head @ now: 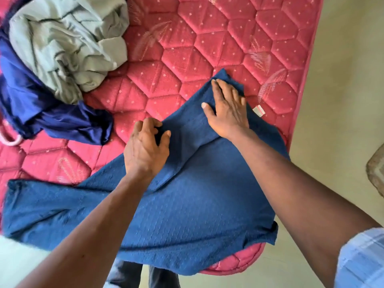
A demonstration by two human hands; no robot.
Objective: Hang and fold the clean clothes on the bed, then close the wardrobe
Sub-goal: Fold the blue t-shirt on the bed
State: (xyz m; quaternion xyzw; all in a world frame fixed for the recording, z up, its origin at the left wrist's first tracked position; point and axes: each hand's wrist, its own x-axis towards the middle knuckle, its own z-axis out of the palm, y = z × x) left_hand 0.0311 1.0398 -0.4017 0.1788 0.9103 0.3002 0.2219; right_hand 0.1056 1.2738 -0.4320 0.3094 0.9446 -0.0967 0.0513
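A blue textured garment point(182, 215) lies spread over the near corner of the red quilted mattress point(199, 48), one part stretching off to the left. My left hand point(145, 148) pinches a fold of this blue cloth near its upper middle. My right hand point(226, 109) lies flat, fingers apart, pressing the garment's far end onto the mattress. At the far left sits a heap of crumpled clothes: a pale grey-green garment point(68, 42) on top of a shiny dark blue one point(52, 115).
The mattress edge runs down the right side, with pale floor point(342, 80) beyond it. A small white tag point(258, 110) lies on the mattress by my right hand. A pink cord loop point(11, 140) peeks out at the left edge.
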